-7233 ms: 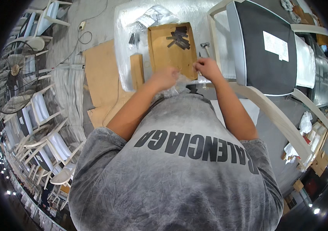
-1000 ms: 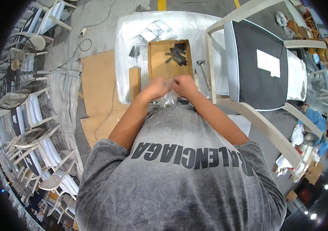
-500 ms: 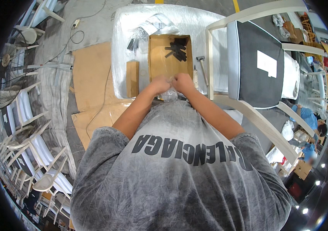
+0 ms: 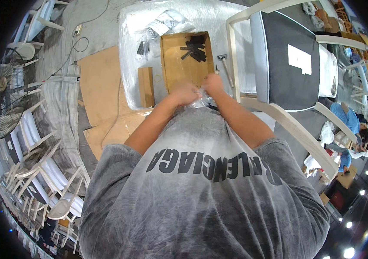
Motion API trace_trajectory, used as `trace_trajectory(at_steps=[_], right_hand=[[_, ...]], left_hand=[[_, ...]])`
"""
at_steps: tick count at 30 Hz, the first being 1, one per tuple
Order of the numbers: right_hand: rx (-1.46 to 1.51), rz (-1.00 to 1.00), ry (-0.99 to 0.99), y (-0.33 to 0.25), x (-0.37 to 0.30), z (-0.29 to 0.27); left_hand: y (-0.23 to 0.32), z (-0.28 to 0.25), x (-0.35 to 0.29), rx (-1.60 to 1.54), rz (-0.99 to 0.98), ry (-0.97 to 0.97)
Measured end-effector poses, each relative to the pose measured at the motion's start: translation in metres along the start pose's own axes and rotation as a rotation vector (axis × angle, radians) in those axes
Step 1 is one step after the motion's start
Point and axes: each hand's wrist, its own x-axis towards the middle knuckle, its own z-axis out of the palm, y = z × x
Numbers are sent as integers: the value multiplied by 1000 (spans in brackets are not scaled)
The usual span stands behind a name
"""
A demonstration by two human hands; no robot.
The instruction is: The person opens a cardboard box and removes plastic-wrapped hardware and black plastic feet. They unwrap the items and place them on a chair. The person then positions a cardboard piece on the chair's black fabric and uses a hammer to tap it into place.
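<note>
A crumpled clear plastic bag (image 4: 201,102) is gathered close in front of my body. My left hand (image 4: 185,93) is closed on the bag's left side, a little smeared by motion. On the other side my right hand (image 4: 213,84) pinches the bag, its fingers curled. Just beyond both hands stands an open cardboard box (image 4: 171,64), with several short black strips (image 4: 195,48) heaped in its far right part. What the bag contains, if anything, is hidden.
A hammer (image 4: 226,71) lies right of the box and a narrow cardboard piece (image 4: 146,87) left of it, on a plastic-wrapped surface (image 4: 128,52). An upturned chair (image 4: 279,64) stands close on the right. Fans (image 4: 3,82) and more chairs (image 4: 48,172) are at left; people work at far right.
My hands have shifted slightly apart, the right one up and rightward, with the bag drawn between them. The whole view has tilted a little, so the box appears higher.
</note>
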Motion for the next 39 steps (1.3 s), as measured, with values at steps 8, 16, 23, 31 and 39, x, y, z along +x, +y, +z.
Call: trace_trajectory(at_steps=[8, 16, 23, 31, 39], right_hand=[[-18, -110, -130, -20, 11, -6], [-106, -160, -264, -12, 2, 6], [-111, -113, -273, -8, -4, 5], [-115, -120, -250, -6, -1, 2], [-24, -25, -347, -3, 4, -2]], left_hand=[[-23, -27, -16, -120, -163, 245], [-37, -51, -32, -209, -231, 348], [-38, -44, -40, -212, -158, 373], [-54, -34, -30, -262, -153, 362], [-56, -25, -28, -281, -156, 349]])
